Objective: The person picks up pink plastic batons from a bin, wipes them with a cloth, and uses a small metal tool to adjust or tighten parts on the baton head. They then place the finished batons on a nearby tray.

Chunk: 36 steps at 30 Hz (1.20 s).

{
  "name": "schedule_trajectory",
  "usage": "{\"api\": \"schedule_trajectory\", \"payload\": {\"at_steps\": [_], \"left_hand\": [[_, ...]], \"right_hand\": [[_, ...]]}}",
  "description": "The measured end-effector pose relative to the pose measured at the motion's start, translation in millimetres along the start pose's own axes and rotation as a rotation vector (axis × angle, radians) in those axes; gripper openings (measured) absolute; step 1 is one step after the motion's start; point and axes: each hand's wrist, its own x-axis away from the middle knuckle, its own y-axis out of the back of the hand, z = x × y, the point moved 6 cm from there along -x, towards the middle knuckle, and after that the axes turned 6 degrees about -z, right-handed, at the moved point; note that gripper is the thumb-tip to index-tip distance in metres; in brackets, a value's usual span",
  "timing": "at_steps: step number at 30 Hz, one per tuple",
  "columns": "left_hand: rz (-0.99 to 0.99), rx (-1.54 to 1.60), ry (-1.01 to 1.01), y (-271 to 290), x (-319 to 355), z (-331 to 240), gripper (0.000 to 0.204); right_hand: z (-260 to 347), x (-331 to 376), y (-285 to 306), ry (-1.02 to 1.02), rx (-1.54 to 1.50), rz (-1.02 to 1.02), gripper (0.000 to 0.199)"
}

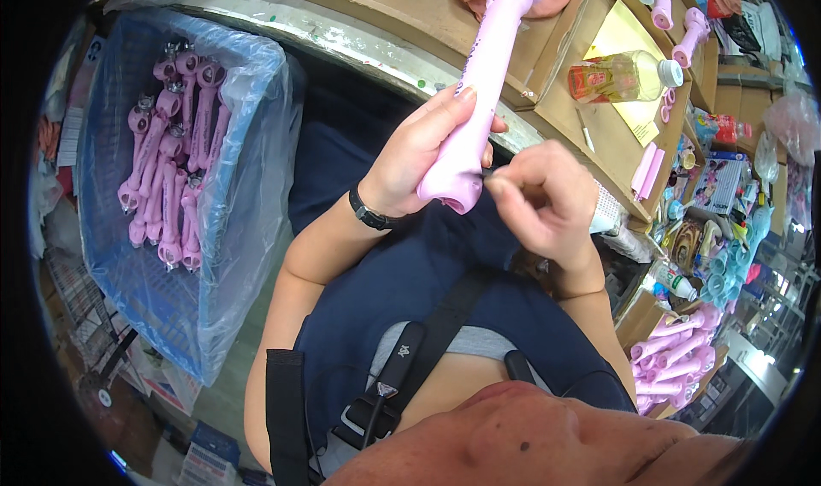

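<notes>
A long pink tube-shaped part [492,58] with dark lettering slants across in front of me. Its flared, hollow lower end points toward my body, and its far end rests over a peach-coloured cloth [556,0] on the bench. My left hand [415,152], with a black band at the wrist, is wrapped round the tube near that flared end. Close beside the same end, my right hand [552,197] is closed in a pinch. A small dark thing shows between its fingertips and the tube's side; I cannot make out what it is.
Left of me stands a blue crate [244,255] lined with clear plastic, holding several similar pink parts [162,178]. On the cardboard-covered bench [376,11] are a drink bottle [629,77] and a yellow sheet [629,24]. More pink parts [676,358] fill a box at right.
</notes>
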Motion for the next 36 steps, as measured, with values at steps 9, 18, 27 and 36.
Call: {"api": "schedule_trajectory", "payload": {"at_steps": [9,18,27,36], "left_hand": [[0.025,0.013,0.035,4,0,4,0.030],[-0.069,0.015,0.049,11,-1,11,0.035],[-0.024,0.078,0.083,19,1,16,0.037],[-0.101,0.034,0.051,23,3,14,0.037]], "right_hand": [[-6,0,1,-0.092,-0.056,-0.017,0.011],[-15,3,-6,-0.135,-0.002,0.034,0.010],[-31,4,-13,-0.121,-0.064,-0.060,0.009],[-26,3,-17,0.022,-0.028,0.009,0.009]]}}
